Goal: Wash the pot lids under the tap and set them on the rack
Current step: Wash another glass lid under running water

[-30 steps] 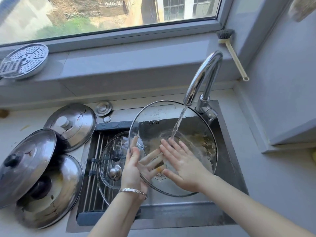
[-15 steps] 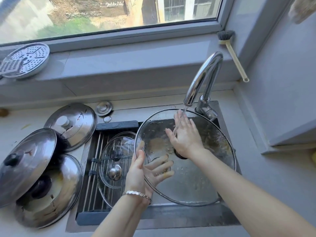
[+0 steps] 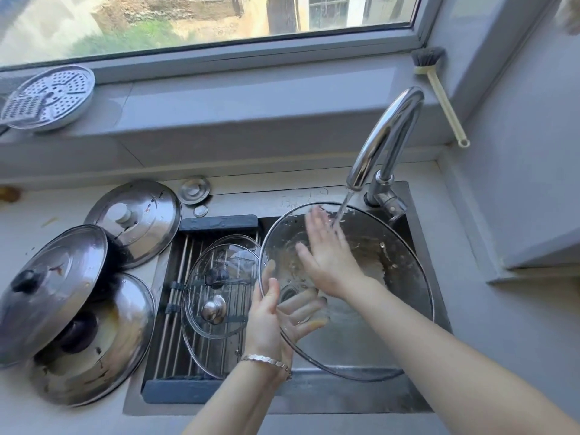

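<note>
Glass, the big round steel-rimmed lid (image 3: 376, 277) tilts under the tap's stream (image 3: 340, 211), left hand (image 3: 276, 315) pinching its near-left rim beside the ribbed rack (image 3: 175, 309), right hand (image 3: 329, 255) spread flat.

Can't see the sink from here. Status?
Left hand grips big glass lid at its rim. Right hand flat on the glass, under the tap stream. Two glass lids on rack. Nothing blocking.
</note>
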A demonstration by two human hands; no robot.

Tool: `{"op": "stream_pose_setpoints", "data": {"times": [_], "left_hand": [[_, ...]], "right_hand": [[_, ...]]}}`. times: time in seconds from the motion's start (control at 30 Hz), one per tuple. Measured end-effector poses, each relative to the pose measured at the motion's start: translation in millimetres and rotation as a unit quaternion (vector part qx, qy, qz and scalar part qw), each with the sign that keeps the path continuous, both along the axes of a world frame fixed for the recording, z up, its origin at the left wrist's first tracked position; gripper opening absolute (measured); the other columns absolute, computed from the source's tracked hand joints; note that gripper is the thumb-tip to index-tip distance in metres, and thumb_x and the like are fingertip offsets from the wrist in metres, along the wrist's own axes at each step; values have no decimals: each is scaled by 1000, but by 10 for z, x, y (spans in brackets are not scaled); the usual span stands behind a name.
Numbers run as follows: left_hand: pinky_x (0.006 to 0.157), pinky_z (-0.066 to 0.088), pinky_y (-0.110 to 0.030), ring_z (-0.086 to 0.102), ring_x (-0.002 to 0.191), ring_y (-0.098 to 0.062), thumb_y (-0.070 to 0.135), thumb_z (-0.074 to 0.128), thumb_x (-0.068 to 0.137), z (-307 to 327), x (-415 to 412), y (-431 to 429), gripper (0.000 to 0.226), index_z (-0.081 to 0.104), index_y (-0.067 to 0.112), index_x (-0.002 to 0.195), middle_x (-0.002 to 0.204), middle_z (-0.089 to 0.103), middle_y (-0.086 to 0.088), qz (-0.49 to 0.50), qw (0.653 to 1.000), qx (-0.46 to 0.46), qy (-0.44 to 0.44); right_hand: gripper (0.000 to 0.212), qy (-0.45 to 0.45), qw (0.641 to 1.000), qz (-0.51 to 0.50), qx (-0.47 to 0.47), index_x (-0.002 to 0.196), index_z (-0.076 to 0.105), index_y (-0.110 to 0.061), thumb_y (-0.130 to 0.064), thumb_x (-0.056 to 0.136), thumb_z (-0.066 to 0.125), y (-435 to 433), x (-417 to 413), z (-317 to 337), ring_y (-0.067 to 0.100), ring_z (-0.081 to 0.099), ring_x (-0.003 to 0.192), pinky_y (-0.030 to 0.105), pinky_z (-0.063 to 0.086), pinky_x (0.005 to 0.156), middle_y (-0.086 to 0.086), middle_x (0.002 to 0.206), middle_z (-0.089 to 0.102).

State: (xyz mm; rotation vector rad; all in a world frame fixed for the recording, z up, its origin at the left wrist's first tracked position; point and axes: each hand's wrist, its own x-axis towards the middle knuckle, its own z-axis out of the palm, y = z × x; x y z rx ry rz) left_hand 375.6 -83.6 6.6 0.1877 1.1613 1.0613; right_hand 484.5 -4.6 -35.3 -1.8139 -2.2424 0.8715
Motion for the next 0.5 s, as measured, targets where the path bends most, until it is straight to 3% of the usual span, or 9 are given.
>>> {"op": "stream_pose_setpoints", "data": {"times": [0.07,0.17,0.23,0.3,0.37,0.47,0.5], "left_hand": [[66,54,-57,69,84,-38,32,34,97,-5,24,49,26,56,35,110,105,68,-21,23,999,-1,-26],[70,57,-40,71,85,-16,29,33,98,-39,13,132,30,58,29,115,116,65,0,92,994,18,-51],[86,50,-37,65,97,-16,30,34,98,-53,-74,171,28,59,27,110,124,60,-2,116,993,14,-22],[100,41,-46,57,112,-29,35,32,97,-28,-165,167,30,56,32,116,124,57,-16,114,993,5,-27],[100,41,-55,57,110,-38,39,30,97,-21,-202,149,34,50,38,125,114,60,-26,105,992,10,-62],[82,50,-52,67,95,-35,38,29,97,-40,-158,126,33,52,41,120,107,66,-25,98,992,24,-77],[83,51,-51,67,97,-33,37,29,97,-33,-125,126,32,54,39,117,110,66,-22,98,991,32,-80]], "right_hand": [[65,21,996,91,16,147,-14,-14,-42,96,14,-42,-204,96,8,-22,141,34,-11,118,1,153,-25],[60,41,978,200,36,148,-10,-15,-37,97,11,-238,-303,170,2,-24,137,27,-14,116,-7,146,-28],[63,49,962,265,41,148,-9,-15,-43,93,5,-424,-206,182,4,-23,138,23,-17,113,-8,146,-24],[66,44,946,319,37,145,-10,-16,-52,91,2,-572,-69,143,7,-21,139,23,-18,112,-6,148,-19],[71,29,948,316,38,142,-9,-18,-59,85,-5,-554,55,88,11,-22,139,24,-17,113,-6,149,-17],[81,2,977,208,54,141,-12,-17,-66,76,-14,-347,40,72,13,-28,135,26,-18,113,-5,146,-24],[79,-3,978,198,70,142,-12,-17,-65,80,-10,-306,-33,99,13,-27,136,25,-20,112,-5,146,-24]]}}
